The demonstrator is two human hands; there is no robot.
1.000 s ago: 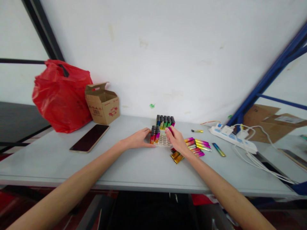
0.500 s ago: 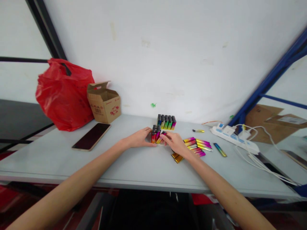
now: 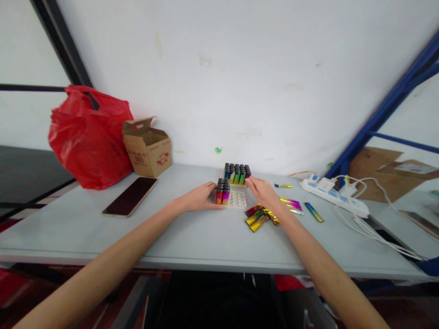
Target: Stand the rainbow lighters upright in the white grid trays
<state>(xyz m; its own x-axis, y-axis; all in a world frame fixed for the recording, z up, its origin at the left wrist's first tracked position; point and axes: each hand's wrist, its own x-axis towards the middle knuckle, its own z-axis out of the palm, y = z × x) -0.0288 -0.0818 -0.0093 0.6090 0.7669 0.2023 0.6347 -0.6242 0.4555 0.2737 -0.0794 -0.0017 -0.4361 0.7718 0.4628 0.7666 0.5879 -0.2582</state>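
A white tray with round holes (image 3: 239,200) lies on the grey table (image 3: 192,237). A row of colourful lighters (image 3: 236,174) stands upright along the tray's back edge. A smaller cluster (image 3: 222,192) stands at its front left corner. My left hand (image 3: 199,197) lies open on the table, fingertips against that cluster and the tray's left side. My right hand (image 3: 262,191) reaches past the tray's right side, fingers stretched out to the right end of the back row, with nothing visible in it. Loose lighters (image 3: 260,217) lie just under my right wrist, and more (image 3: 291,203) lie beyond it.
A black phone (image 3: 130,196) lies at the left, with a red plastic bag (image 3: 85,137) and an open cardboard box (image 3: 147,146) behind it against the wall. A white power strip with cables (image 3: 334,195) sits at the right. A single lighter (image 3: 283,186) and a blue-green one (image 3: 313,212) lie apart.
My right hand left the front left cluster and moved back and right to the end of the back row. The tray's empty holes now show. My left hand stayed put.
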